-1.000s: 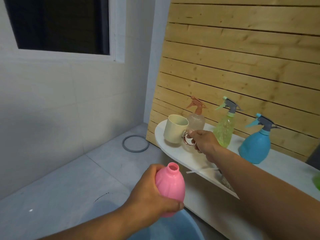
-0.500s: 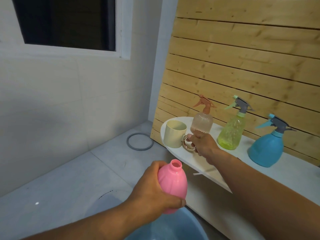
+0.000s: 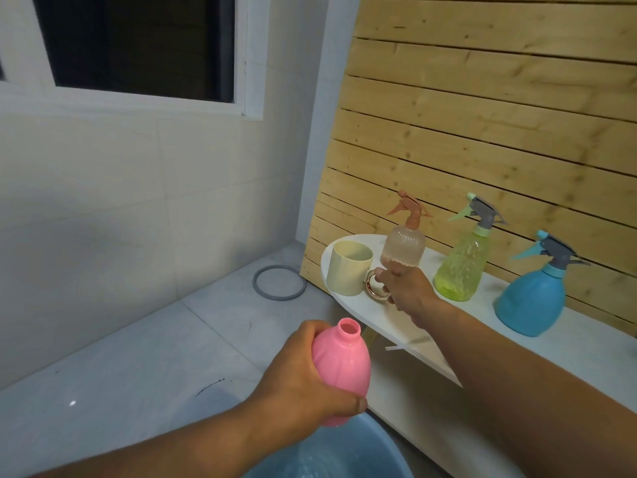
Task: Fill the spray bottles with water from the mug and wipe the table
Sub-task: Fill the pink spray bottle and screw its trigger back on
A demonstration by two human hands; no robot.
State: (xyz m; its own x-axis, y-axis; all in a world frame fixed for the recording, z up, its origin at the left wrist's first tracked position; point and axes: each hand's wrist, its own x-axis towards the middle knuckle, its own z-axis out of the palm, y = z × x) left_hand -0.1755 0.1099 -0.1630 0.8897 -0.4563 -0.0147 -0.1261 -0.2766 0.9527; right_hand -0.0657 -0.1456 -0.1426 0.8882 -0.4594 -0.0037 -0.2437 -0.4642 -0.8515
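- Since a second ago the right hand [image 3: 401,288] has kept its place at the mug's ring handle [image 3: 377,287] while the view has drifted; the mug [image 3: 348,267] sits where it did on the table [image 3: 431,343], and the pink bottle [image 3: 341,367] is held a touch higher in the frame.
- The right hand pinches the metal ring handle with curled fingers, arm stretched forward and slightly left across the table edge.
- The left hand [image 3: 303,377] is wrapped round the belly of the pink bottle, its open neck tilted up and toward the mug, held over a blue basin [image 3: 331,453].
- Handling, as a judgement: the mug is stiff and likely heavy if full; a small ring handle gives little leverage, so it may swing or slop when lifted. The pink bottle looks like light, thin plastic with a narrow mouth, best held round its middle, as now.
- Further out, three capped spray bottles stand on the table: peach [image 3: 403,246], green [image 3: 462,267], blue [image 3: 534,294].
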